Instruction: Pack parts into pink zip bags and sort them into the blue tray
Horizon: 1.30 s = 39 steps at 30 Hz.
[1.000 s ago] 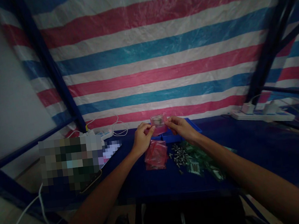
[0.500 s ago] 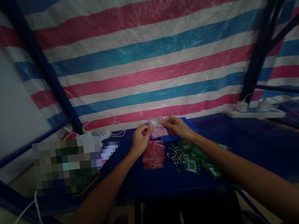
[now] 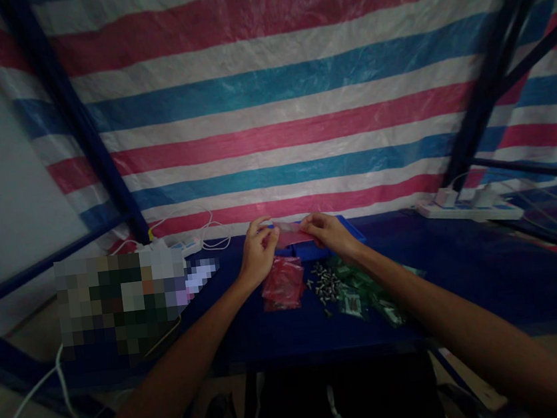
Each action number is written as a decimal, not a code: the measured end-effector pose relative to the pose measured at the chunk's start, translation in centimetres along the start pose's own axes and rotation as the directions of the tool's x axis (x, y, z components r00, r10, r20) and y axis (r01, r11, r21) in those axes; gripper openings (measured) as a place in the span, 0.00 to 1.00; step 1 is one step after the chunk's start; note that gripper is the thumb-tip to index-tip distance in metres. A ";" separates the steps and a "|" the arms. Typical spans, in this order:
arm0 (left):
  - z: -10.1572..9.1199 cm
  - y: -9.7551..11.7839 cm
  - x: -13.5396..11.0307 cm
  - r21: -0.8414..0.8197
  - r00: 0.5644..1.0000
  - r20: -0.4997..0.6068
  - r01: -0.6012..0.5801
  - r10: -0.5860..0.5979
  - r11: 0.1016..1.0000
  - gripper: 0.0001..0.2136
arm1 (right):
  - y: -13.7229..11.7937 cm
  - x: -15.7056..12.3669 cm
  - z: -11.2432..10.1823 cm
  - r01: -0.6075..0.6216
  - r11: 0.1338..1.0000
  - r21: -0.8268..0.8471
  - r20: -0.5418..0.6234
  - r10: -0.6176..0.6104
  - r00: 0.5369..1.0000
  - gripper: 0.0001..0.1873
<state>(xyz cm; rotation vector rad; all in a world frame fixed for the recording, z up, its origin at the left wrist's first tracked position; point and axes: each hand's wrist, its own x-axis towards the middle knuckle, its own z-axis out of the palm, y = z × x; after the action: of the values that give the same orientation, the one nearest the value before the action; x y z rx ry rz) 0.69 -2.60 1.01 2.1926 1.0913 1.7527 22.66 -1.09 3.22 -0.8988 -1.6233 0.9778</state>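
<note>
Left hand (image 3: 258, 251) and right hand (image 3: 329, 233) pinching small pink bag (image 3: 291, 235) by its ends, above blue tray (image 3: 330, 245), red bags (image 3: 283, 283) just before tray

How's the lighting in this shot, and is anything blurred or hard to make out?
Head view: dim, the striped tarp brightest, the table in shadow; a pixelated patch hides things at left; the pink bag between left hand and right hand looks soft.

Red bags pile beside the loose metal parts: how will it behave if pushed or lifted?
The red bags look like thin, crinkled film: probably floppy and light, like the pink bag that the left hand and right hand pinch. Loosely stacked, they would likely slide apart when pushed. Glossy film may be slippery.
</note>
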 end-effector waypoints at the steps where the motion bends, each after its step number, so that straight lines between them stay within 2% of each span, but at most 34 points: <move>1: 0.0 0.1 0.0 -0.001 1.000 0.012 -0.003 0.003 1.000 0.17 | 0.0 0.0 0.0 -0.002 1.000 -0.002 0.001 0.002 1.000 0.14; 9: 0.0 0.3 -0.2 -0.043 0.997 0.077 -0.017 0.021 0.999 0.17 | -0.1 0.2 0.2 -0.056 0.998 0.042 -0.054 0.058 0.997 0.16; 15: -0.1 0.8 -0.4 -0.043 0.993 0.118 -0.022 0.027 0.999 0.12 | -0.3 0.2 0.0 -0.066 0.994 0.086 -0.078 0.073 0.994 0.20; 21: 0.0 0.9 -0.5 -0.070 0.990 0.139 0.021 -0.011 0.997 0.10 | -0.5 0.1 -0.1 -0.079 0.992 0.094 -0.073 0.086 0.994 0.17; 27: 0.1 0.4 -0.6 -0.070 0.988 0.154 0.020 -0.009 0.997 0.16 | -0.5 0.2 0.0 -0.068 0.995 0.071 -0.050 0.072 0.996 0.11; 34: 0.2 -0.1 -0.7 -0.054 0.988 0.150 0.047 -0.038 0.997 0.20 | -0.2 0.1 -0.1 -0.084 0.993 0.089 -0.043 0.088 0.995 0.17; 39: 0.1 0.1 -0.6 -0.041 0.990 0.135 -0.021 0.026 0.999 0.21 | -0.2 0.0 -0.2 -0.086 0.992 0.088 -0.023 0.088 0.996 0.17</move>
<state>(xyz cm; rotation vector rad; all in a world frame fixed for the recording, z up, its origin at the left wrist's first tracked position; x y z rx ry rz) 0.78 -2.99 0.58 2.2714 0.9958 1.5923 22.80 -1.10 3.44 -0.9262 -1.5177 1.0837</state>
